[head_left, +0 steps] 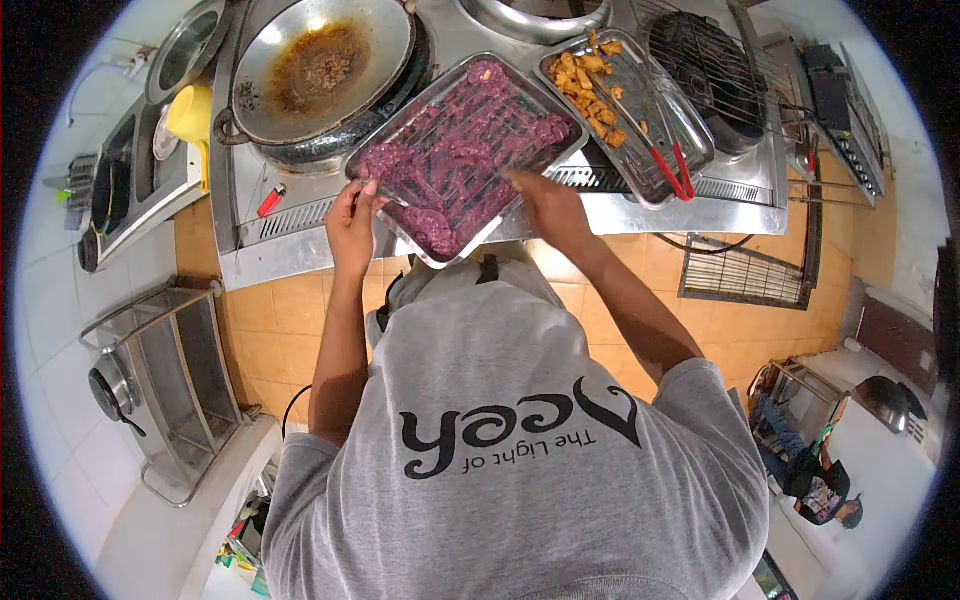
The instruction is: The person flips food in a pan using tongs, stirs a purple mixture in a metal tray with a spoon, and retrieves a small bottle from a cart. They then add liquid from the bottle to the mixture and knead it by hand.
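Observation:
A metal tray (pixel 470 165) of purple-red, wet-looking food lies tilted at the front edge of the steel counter. My left hand (pixel 354 212) pinches its left rim between thumb and fingers. At the tray's right side, my right hand (pixel 548 208) has its fingers bent in near the rim; its fingertips are blurred, so their hold cannot be made out. Just right of this tray stands a second metal tray (pixel 655 125) with orange-brown fried pieces (pixel 590 88) and red-handled tongs (pixel 672 172).
A large wok (pixel 325 75) with brown residue sits at the back left. Near the counter's front left lies a red lighter (pixel 271 201). A wire rack (pixel 700 60) covers the right burner. Another person (pixel 815 485) is far off at the lower right.

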The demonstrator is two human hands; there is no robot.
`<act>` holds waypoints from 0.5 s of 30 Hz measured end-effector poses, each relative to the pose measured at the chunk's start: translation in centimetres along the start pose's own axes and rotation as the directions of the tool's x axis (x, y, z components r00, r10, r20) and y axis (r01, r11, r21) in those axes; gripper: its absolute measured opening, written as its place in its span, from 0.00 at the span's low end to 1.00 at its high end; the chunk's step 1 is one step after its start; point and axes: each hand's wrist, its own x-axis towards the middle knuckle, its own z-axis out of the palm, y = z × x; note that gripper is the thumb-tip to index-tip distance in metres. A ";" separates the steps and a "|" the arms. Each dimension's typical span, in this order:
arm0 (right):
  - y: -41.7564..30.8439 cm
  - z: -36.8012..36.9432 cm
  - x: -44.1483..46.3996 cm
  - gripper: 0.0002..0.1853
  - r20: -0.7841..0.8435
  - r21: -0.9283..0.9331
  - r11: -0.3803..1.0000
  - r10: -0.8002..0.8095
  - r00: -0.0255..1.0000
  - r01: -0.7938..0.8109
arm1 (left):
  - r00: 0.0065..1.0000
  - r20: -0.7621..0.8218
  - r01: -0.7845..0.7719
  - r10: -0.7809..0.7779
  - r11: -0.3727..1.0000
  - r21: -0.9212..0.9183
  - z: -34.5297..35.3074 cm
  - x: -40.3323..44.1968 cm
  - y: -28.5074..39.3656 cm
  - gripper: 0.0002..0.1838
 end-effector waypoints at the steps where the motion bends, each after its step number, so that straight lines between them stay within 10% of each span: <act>1: -0.5 0.4 -0.4 0.19 0.041 0.004 1.000 0.012 0.999 -0.012 | 0.999 -0.031 -0.026 0.025 1.000 -0.012 -0.1 -0.1 0.6 0.10; 15: -1.7 -1.6 1.6 0.12 0.439 -0.025 0.981 -0.163 0.884 0.194 | 0.952 -0.142 -0.226 0.271 0.935 0.272 -2.8 4.2 1.4 0.12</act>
